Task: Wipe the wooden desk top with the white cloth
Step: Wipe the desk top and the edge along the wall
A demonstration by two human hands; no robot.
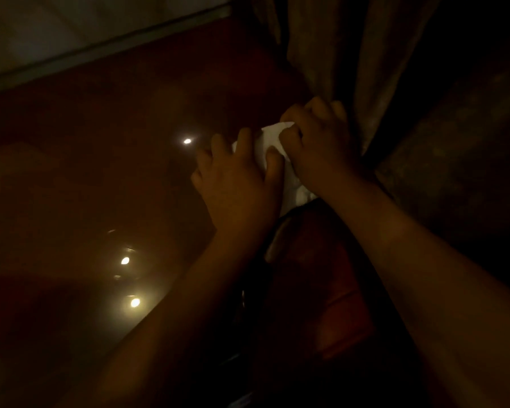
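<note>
Hands, left (236,178) and right (318,142), both grasp white cloth (273,139) on wooden desk top (100,172).

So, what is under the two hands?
The white cloth lies bunched under the left hand and right hand, on the desk edge. Most of the cloth is covered; the wood beneath it is hidden.

Both hands lay on the cloth (273,142) at the counter (100,172) edge, left hand (236,175) beside right hand (318,142); a curtain (351,54) hung just behind, a wall ledge (106,45) far left
</note>
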